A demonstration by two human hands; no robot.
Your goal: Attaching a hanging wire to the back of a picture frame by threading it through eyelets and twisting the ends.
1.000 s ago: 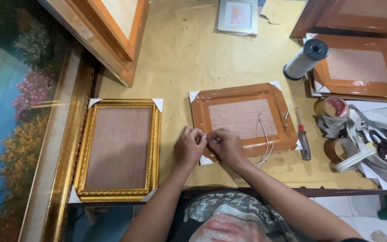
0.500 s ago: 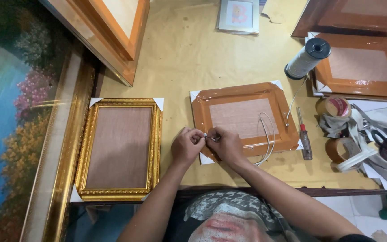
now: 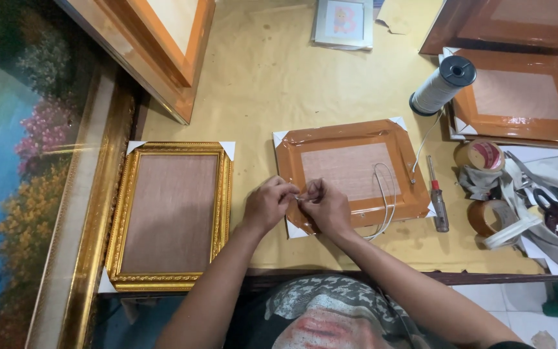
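Looked like a picture-framing workshop. Judged so from the frames lying face down across the yellow worktable: a gold frame, a wrapped brown frame, another brown frame. Further borne out by a cord spool, tape rolls, a screwdriver, and a big gilt-framed landscape painting at the left.

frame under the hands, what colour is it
Glossy orange-brown frame, with white corner pieces; head view.
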